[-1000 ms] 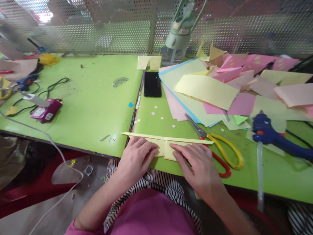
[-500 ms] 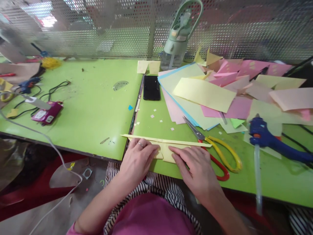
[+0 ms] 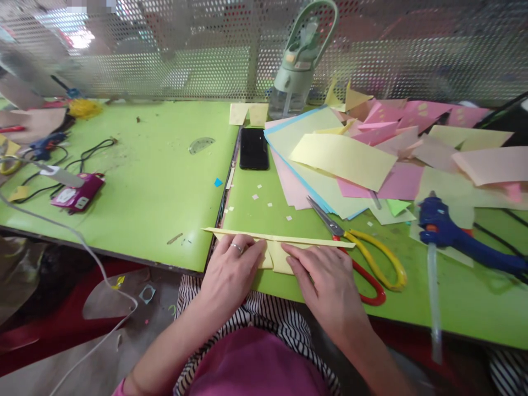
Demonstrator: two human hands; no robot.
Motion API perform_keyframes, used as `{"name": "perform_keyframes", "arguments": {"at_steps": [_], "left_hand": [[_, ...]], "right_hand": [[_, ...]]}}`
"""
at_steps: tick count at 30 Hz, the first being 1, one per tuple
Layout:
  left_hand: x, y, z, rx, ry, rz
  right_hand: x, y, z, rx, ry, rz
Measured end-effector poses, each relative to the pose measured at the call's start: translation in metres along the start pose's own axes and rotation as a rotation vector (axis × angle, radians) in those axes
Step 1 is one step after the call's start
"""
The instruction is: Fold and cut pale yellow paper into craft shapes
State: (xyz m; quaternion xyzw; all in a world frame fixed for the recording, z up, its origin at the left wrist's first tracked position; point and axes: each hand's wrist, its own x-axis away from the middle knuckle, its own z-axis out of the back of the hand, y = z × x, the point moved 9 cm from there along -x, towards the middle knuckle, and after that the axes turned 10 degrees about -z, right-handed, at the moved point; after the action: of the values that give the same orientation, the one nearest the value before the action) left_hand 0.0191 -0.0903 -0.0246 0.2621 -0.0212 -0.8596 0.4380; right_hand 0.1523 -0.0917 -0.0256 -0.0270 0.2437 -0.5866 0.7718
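A folded pale yellow paper (image 3: 281, 259) lies at the table's front edge, with a long narrow strip along its far side. My left hand (image 3: 233, 264), with a ring on one finger, presses on its left part, fingers bent and close together. On the right part rests my right hand (image 3: 325, 272), its index finger stretched toward the middle and its thumb apart from it. Between the hands, a slit in the paper's near part shows. Scissors (image 3: 358, 242) with yellow and red handles lie open just right of my right hand, partly behind it.
A blue glue gun (image 3: 449, 225) is at the right. Coloured paper sheets (image 3: 344, 157) are piled at the back right. A phone (image 3: 254, 149), a bottle (image 3: 291, 88) and a cut yellow paper (image 3: 238, 114) stand or lie beyond the hands. A purple box (image 3: 77, 192) with cables is left.
The fingers of my left hand have shifted slightly on the paper, baring a little more of it near the slit. The view has moved slightly; my right hand keeps its place on the paper.
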Motion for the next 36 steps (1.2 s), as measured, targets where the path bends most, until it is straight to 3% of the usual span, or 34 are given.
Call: {"name": "perform_keyframes", "arguments": {"at_steps": [13, 16, 20, 28, 36], "left_hand": [[0.005, 0.003, 0.004, 0.072, 0.056, -0.041], [0.005, 0.003, 0.006, 0.049, 0.078, -0.037], [0.007, 0.009, 0.012, -0.003, 0.12, -0.067], [0.016, 0.014, 0.001, 0.048, 0.005, -0.182], [0.017, 0.011, 0.001, -0.045, 0.008, -0.155]], "right_hand": [[0.0, -0.006, 0.002, 0.1, 0.077, 0.016], [0.003, -0.009, 0.006, 0.058, 0.11, 0.051], [0.009, -0.01, 0.009, -0.015, 0.061, 0.099], [0.015, -0.015, 0.012, -0.003, 0.055, 0.151], [0.018, -0.013, 0.01, 0.038, 0.068, 0.133]]}}
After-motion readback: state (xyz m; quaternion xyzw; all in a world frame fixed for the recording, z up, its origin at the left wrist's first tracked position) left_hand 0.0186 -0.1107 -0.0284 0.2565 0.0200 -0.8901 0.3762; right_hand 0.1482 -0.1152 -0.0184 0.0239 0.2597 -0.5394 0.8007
